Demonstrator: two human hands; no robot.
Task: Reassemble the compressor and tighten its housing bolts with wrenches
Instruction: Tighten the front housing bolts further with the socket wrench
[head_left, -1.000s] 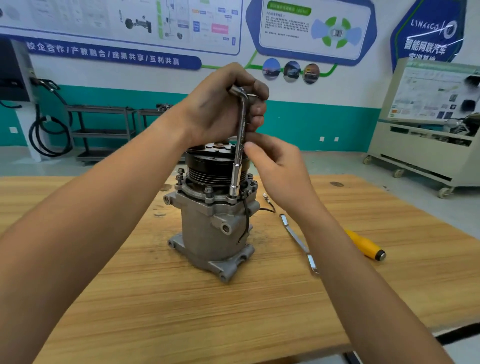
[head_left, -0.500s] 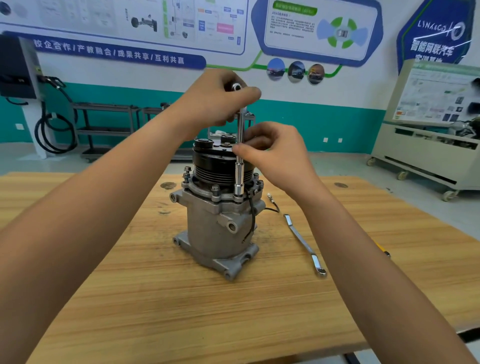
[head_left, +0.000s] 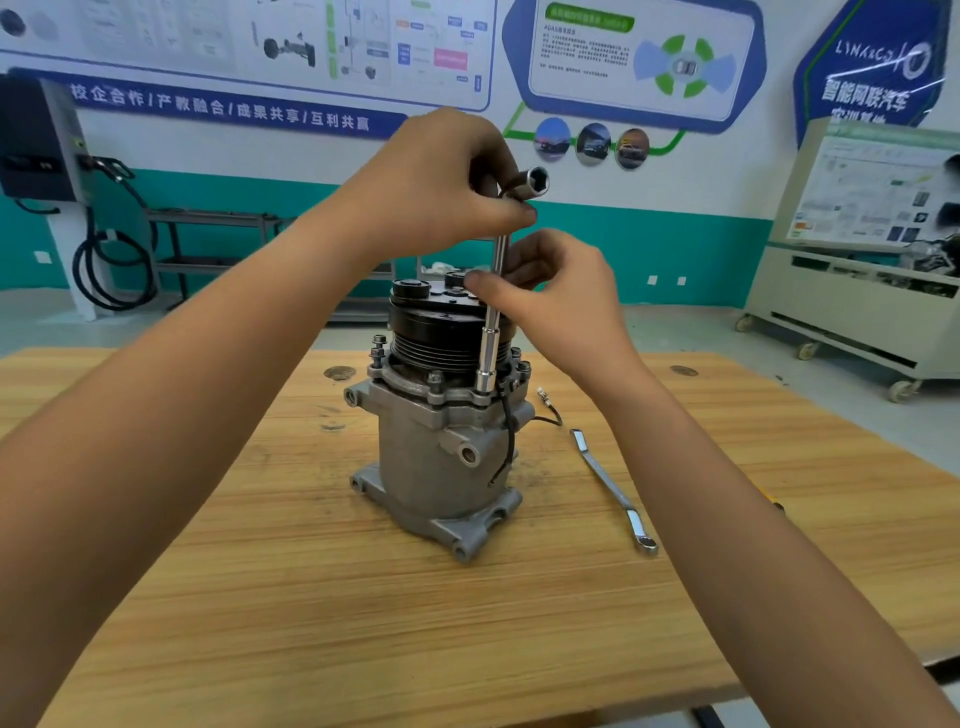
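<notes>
**A:** Which step is this?

**B:** Tightening the housing bolts, I'd say. The housing looks already closed up. Starting nearest, there's the bare wooden tabletop (head_left: 363, 623), pale with a fine straight grain. About the middle of it, a bit toward the far edge, the compressor (head_left: 431, 457) stands upright on its lugged foot. It's a dull grey cast-metal drum, rough and smudged.

**A:** And the tools?

**B:** A flat, bright steel spanner (head_left: 613, 488) lies unused to the right of the compressor, apart from it and angled toward the right edge. A thin black wire (head_left: 511, 441) hangs down the casing. Higher up, small dark bolts (head_left: 378, 353) ring the flange under a black ribbed pulley (head_left: 436, 338).

**A:** Where are the hands?

**B:** Both are on the socket wrench (head_left: 491, 343), a polished L-shaped rod standing upright with its lower socket down on the flange on the near right side. The bolt beneath it is hidden. The right hand (head_left: 561, 296) pinches the shaft midway. The left hand (head_left: 431, 192) is curled around the bend at the top, where the spare hex socket points out.

**A:** What does the next move need?

**B:** Probably turning the rod while keeping it plumb so the socket doesn't slip, then going on to the neighbouring bolts. Beyond the table, a pale wheeled trolley (head_left: 857, 312) stands by the wall.
</notes>
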